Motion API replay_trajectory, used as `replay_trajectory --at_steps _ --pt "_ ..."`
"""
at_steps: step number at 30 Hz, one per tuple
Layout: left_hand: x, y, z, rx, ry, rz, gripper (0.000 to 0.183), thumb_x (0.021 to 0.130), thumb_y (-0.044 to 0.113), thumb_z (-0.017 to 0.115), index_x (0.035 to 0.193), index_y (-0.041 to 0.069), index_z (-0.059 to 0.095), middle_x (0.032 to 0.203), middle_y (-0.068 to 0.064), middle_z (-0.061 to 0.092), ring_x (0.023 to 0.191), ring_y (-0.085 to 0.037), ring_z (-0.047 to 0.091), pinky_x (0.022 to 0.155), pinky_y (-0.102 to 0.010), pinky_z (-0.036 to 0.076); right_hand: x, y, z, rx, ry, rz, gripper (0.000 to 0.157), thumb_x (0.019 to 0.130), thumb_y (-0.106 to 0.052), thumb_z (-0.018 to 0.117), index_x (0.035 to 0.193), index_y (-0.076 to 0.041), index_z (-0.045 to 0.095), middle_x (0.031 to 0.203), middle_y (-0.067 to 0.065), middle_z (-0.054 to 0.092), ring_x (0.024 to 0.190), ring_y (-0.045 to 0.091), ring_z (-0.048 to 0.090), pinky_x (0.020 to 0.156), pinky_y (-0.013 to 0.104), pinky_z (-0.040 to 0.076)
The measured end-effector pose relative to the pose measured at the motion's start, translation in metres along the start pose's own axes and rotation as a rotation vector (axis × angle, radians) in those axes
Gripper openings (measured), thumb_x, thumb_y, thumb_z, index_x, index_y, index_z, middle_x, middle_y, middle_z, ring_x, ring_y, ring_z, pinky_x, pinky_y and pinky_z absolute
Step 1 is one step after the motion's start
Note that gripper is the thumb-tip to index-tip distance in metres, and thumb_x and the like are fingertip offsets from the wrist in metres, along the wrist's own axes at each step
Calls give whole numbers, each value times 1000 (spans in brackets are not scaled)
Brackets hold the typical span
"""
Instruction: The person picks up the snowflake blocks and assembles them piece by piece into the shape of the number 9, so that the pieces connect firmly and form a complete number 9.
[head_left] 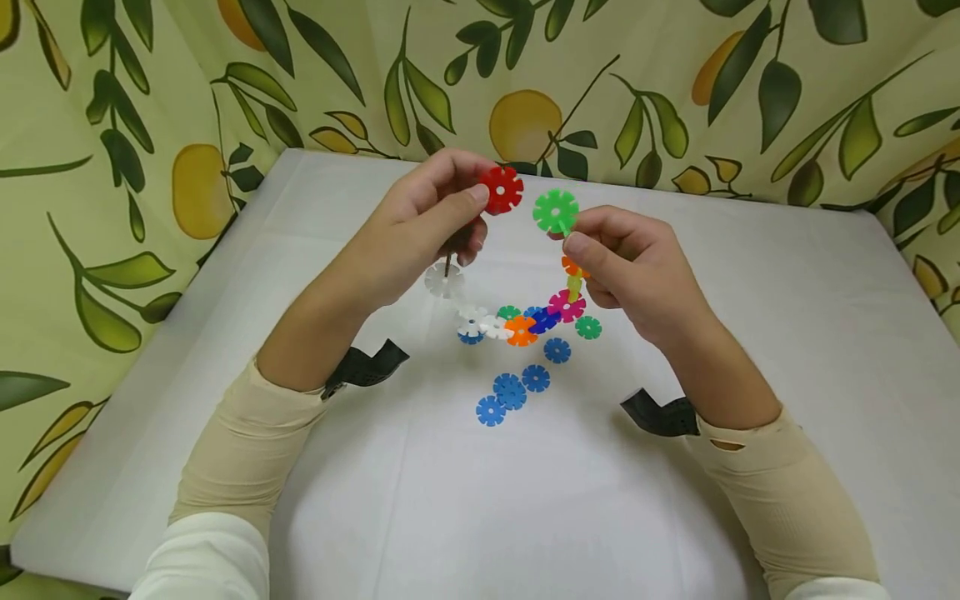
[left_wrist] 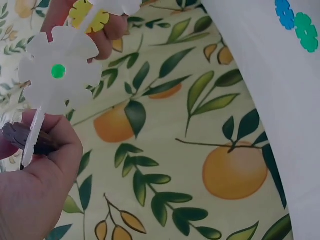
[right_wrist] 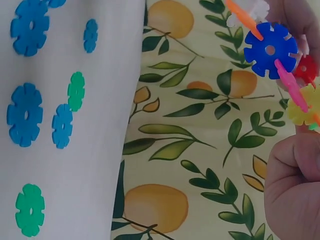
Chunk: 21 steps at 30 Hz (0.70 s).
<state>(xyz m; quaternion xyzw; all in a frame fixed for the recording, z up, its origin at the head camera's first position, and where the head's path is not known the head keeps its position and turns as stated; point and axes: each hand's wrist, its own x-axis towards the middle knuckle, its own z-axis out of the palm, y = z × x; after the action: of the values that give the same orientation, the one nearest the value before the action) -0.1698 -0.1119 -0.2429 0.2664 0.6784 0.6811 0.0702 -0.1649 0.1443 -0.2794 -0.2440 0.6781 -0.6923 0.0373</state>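
A curved chain of interlocked plastic snowflake discs hangs between both hands in the head view. My left hand (head_left: pixel 412 225) pinches the red snowflake disc (head_left: pixel 511 198) at one end between thumb and index finger. At the other end, my right hand (head_left: pixel 637 262) pinches the green snowflake disc (head_left: pixel 547 203). The two end discs face each other, a small gap apart. Along the chain are a white disc (head_left: pixel 435 281), an orange disc (head_left: pixel 513 337), a dark blue disc (right_wrist: pixel 257 54) and a pink disc (head_left: pixel 557 309). A dark brown disc (left_wrist: pixel 46 143) sits by the left fingers, partly hidden.
Loose blue discs (head_left: pixel 490 417) and a green disc (head_left: pixel 582 327) lie on the white table (head_left: pixel 480 517) beneath and in front of the chain. A leaf-and-fruit patterned curtain (head_left: pixel 465 108) rises behind the table. Black camera mounts (head_left: pixel 367 367) jut from both wrists.
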Motion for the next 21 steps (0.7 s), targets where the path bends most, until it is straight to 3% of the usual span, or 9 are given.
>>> replay_trajectory --at_steps 4,15,21 --pt "1 -4 2 54 -40 15 25 105 8 44 129 3 52 100 -20 52 78 -32 52 64 -31 51 0 2 1 -88 -4 -2 13 99 0 57 103 0 69 72 11 49 45 20 29 41 26 27" --pt "1 -6 2 80 -41 8 25 105 8 46 127 1 54 103 -18 56 75 -31 53 62 -29 51 1 4 0 -166 -37 -8 14 99 -2 57 103 0 70 73 11 52 46 19 33 41 27 30" --pt "1 -5 1 125 -32 12 24 105 8 46 126 1 56 93 -20 54 71 -30 51 57 -27 47 1 1 -3 -217 -74 12 13 99 -4 58 104 0 70 69 11 49 47 21 35 41 29 32"
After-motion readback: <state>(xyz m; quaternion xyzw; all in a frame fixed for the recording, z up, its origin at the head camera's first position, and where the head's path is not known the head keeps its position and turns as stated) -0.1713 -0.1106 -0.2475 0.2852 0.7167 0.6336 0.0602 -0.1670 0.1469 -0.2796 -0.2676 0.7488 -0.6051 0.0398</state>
